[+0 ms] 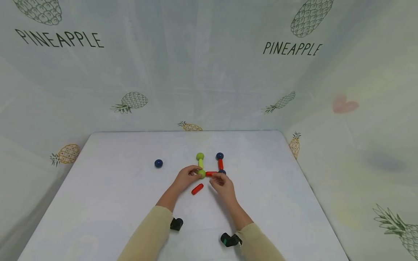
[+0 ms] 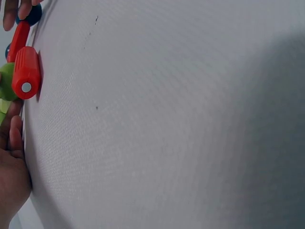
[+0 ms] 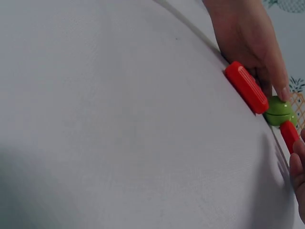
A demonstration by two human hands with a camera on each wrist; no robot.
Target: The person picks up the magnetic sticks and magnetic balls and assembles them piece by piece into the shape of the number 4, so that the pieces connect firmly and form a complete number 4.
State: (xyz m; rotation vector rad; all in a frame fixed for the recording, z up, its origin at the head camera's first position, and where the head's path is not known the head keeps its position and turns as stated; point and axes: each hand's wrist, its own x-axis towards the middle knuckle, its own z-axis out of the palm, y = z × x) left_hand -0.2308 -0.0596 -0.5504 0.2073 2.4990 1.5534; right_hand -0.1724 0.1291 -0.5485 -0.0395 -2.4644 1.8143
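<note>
Inward of the table's (image 1: 261,152) far edge, the left hand (image 1: 185,177) pinches a green ball (image 1: 202,174); the right hand (image 1: 224,185) meets the adjoining red rod (image 1: 210,174) (grip unclear), probably light, stiff, best held mid-length.

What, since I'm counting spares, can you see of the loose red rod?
The loose red rod is short and plastic-looking, with lengthwise ridges on its side and a round, silvery disc in the end facing the left wrist camera. It lies flat on the table, slanting up to the right in the head view, joined to nothing. The left hand and right hand are both clear of it.
</note>
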